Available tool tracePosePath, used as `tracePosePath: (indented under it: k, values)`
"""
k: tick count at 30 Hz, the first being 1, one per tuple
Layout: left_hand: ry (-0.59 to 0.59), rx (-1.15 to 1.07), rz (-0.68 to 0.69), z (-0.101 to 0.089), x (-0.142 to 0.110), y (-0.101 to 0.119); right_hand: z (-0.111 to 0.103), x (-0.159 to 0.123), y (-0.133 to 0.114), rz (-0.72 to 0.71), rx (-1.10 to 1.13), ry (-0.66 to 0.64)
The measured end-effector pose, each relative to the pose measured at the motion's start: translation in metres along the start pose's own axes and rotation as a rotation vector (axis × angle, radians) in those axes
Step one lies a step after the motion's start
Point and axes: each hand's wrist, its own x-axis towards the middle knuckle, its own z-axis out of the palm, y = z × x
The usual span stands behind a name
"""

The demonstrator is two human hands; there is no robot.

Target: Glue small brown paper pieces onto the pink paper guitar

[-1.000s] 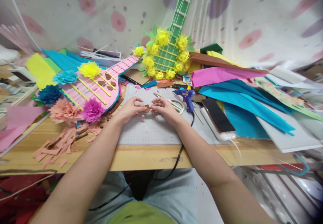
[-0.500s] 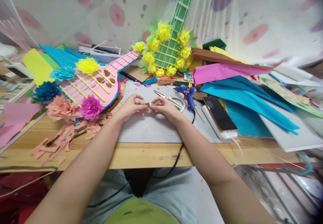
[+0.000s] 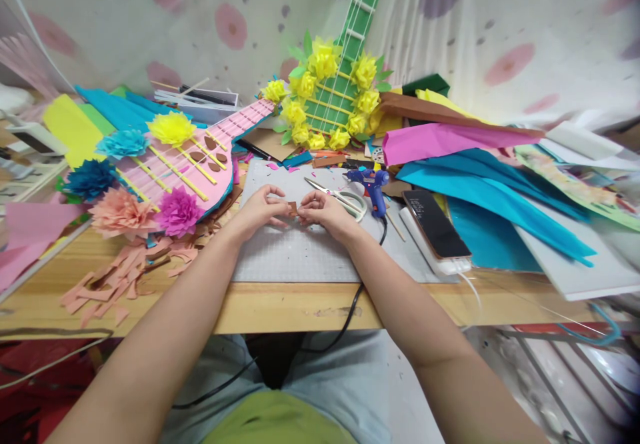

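Note:
Between my fingertips is a small piece of brown paper (image 3: 293, 209). My left hand (image 3: 265, 211) pinches its left side, and my right hand (image 3: 324, 213) is closed at its right edge. Both hands are over the grey cutting mat (image 3: 295, 257). Just behind my right hand lie scissors (image 3: 340, 197) with pale handles, partly covered by that hand. A blue glue gun (image 3: 371, 185) rests to their right, its black cord running off the table's front edge.
A pink paper guitar (image 3: 200, 177) with paper flowers lies at left, brown and peach scraps (image 3: 110, 274) before it. A green guitar (image 3: 330, 104) with yellow flowers leans at the back. At right are a phone (image 3: 436, 224) and blue crepe paper (image 3: 500, 197).
The brown paper piece has turned slightly between my fingertips. Both hands stay in nearly the same place, and the view has shifted a little.

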Motion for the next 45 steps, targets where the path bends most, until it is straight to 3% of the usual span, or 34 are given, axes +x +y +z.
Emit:
tracePosePath:
  k: [7,20,45]
  values:
    - [0.055,-0.008,0.002,0.0042,0.001,-0.0026,0.0013,0.0005,0.0005,-0.008,-0.033,0.013]
    - [0.091,-0.078,-0.038,0.0055,0.0001,-0.0006,0.002,0.0,0.0007,-0.198,-0.134,-0.026]
    - [0.043,0.029,-0.002,0.0076,-0.0035,0.0018,0.0005,0.0036,0.0056,-0.174,-0.082,-0.004]
